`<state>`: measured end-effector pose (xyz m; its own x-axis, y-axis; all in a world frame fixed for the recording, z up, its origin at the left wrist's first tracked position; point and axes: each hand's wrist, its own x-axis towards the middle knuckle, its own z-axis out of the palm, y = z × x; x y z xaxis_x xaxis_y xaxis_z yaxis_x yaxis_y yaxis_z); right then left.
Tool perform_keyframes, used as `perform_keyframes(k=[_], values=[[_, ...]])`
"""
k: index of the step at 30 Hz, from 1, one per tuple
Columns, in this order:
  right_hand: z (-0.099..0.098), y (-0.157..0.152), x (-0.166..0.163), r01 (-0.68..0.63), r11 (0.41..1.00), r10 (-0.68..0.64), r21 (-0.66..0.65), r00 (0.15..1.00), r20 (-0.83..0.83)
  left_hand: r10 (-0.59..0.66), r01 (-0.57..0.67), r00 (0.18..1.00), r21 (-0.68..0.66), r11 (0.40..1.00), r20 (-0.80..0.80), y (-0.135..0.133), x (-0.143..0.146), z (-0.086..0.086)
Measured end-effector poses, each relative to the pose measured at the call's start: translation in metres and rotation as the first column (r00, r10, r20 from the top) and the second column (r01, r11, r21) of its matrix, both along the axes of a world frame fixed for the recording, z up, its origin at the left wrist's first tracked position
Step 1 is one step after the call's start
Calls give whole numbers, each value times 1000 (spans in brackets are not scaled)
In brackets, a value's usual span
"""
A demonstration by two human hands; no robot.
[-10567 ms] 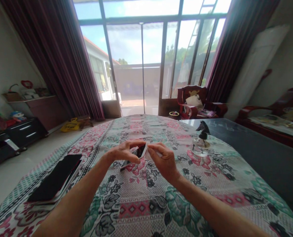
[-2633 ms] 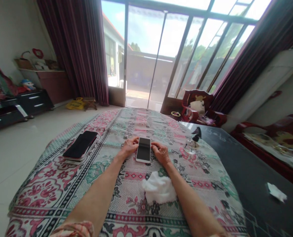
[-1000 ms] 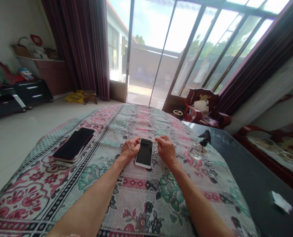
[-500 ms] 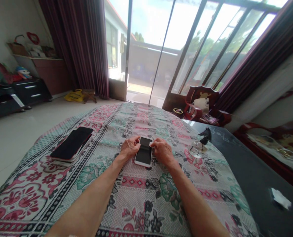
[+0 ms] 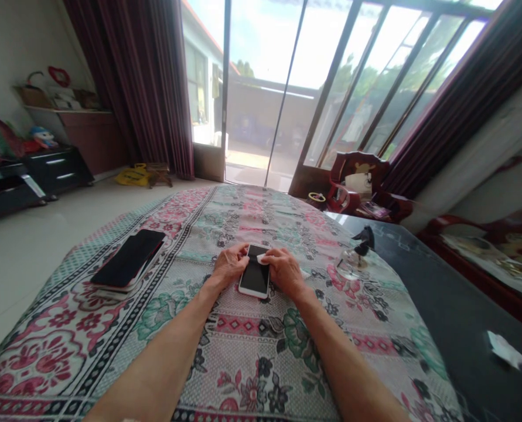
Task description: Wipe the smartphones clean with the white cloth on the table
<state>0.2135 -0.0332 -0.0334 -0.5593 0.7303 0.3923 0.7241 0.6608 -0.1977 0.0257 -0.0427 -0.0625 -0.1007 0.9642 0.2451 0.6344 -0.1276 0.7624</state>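
Note:
A white smartphone (image 5: 254,279) with a dark screen lies face up on the floral tablecloth (image 5: 252,351). My left hand (image 5: 229,265) rests curled against the phone's left edge, steadying it. My right hand (image 5: 283,271) is on the phone's upper right part, with its fingers pinched on a small white wipe (image 5: 261,258) pressed onto the screen.
A stack of dark phones (image 5: 126,266) lies at the left of the cloth. A glass ornament with a black bird (image 5: 358,257) stands at the right. On the bare dark tabletop (image 5: 458,316) sits a crumpled white tissue (image 5: 502,349). Beyond are red chairs and a glass door.
Over the last second my right hand came down from above the phone onto its top and now presses the white wipe on the screen. The left hand stays at the phone's edge.

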Motion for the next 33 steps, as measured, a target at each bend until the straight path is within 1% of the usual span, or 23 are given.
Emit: perform_keyframes(k=[1,4,6,7,9,10,12,15,17,20,24,26,29,33], values=[[0,1,2,36,999,-36,-13,999,27,1,-1,1000,0,1000,3,0,0,0],[3,2,13,211,978,-209,-8,973,94,-7,7,1000,-1,1000,14,-1,0,1],[5,2,19,284,958,-285,25,956,70,-10,11,1000,-3,1000,19,-1,0,2],[6,2,20,292,956,-293,43,955,35,-10,10,1000,-3,1000,20,-2,0,2],[6,-1,17,239,968,-237,76,971,-42,-5,5,1000,-1,1000,23,-1,0,3],[6,-2,14,185,979,-178,90,981,-76,-3,3,1000,2,1000,23,-1,0,3],[4,-6,6,35,993,-22,110,993,-118,-2,2,1000,10,1000,18,-1,0,2],[0,-13,-5,-179,978,189,104,978,-94,-4,4,1000,15,1000,11,0,0,1],[-2,-17,-7,-250,965,254,82,966,-39,-3,3,1000,15,1000,6,1,0,0],[-3,-22,2,-266,962,265,55,964,29,3,-3,1000,12,1000,0,1,0,0],[0,-27,23,-194,980,189,53,978,84,12,-12,1000,-22,1000,1,0,0,2],[2,-30,28,-175,982,171,74,983,63,14,-14,1000,-29,999,0,0,0,2],[0,-33,22,-216,970,217,112,976,0,19,-19,1000,-25,1000,0,1,0,1],[-6,-38,10,-312,946,312,92,950,22,12,-12,1000,-8,1000,3,1,0,0]])
